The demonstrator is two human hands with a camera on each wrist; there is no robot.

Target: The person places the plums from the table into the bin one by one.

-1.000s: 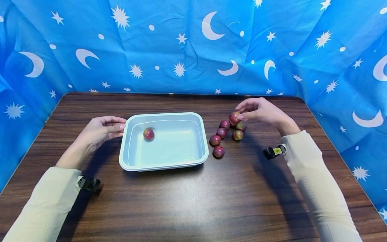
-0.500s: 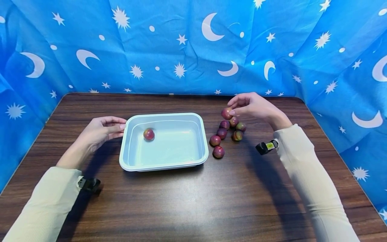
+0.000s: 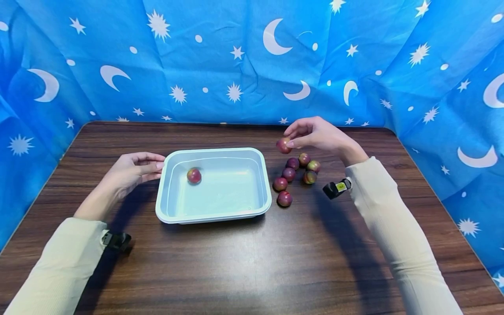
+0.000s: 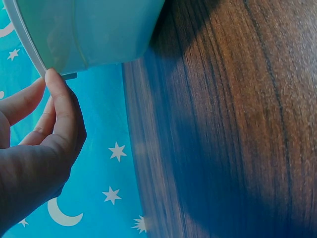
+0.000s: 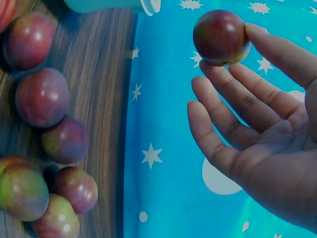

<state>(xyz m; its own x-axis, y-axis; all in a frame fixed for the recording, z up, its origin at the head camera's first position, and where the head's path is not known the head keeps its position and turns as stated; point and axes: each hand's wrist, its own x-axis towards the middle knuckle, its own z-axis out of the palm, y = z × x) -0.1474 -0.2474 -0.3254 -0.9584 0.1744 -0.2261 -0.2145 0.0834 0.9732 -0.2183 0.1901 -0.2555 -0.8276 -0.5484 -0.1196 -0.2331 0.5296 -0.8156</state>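
Left hand [image 3: 127, 177] and right hand [image 3: 320, 134] at work over a dark brown, wood-grained table [image 3: 220, 262]. The left hand pinches, between thumb and fingers, the left rim of a pale blue-white, rectangular plastic tray [image 3: 228, 190] with rounded corners. Inside the tray, left of centre and toward its far side, lies a single round, red fruit with a yellowish patch [image 3: 194, 175]. The right hand pinches a round, reddish fruit [image 3: 284, 145] between thumb and fingertips; the right wrist view shows its other fingers spaced apart and off the fruit. This held fruit is outside the tray, near its far right corner and to the far left of a loose group of seven red-purple and greenish fruits [image 3: 288, 174]. The group lies on the table just right of the tray; its nearest member is plain dark red, and those on its right side show more green. Cream sleeves [image 3: 393, 232] cover both forearms. Behind the table's far edge hangs a blue cloth [image 3: 244, 70] printed with white moons and stars.
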